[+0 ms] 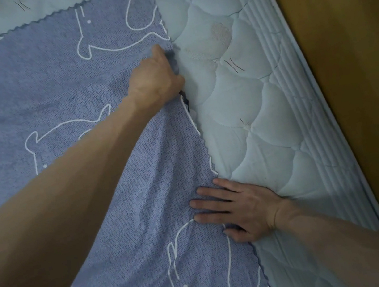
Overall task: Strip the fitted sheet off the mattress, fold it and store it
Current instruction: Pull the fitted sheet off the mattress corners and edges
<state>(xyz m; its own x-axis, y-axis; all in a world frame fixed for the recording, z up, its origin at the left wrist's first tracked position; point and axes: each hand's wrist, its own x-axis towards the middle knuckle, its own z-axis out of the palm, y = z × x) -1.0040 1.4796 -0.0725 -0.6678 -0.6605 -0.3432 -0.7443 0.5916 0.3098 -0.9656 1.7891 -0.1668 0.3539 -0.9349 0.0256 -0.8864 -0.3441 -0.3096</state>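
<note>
A blue sheet (pixel 56 90) with white outline animal drawings and a wavy edge lies spread flat over the pale quilted mattress (pixel 246 99). My left hand (pixel 157 77) reaches far across and is closed on the sheet's right edge, fingers curled under the fabric. My right hand (pixel 237 210) lies flat, fingers spread, pressing the same edge down nearer to me. The bare mattress shows to the right of the sheet and beyond its far edge.
A brown wooden panel (pixel 350 68) runs along the mattress's right side, close against its piped border (pixel 306 70). A faint stain (pixel 219 34) marks the quilting near the left hand.
</note>
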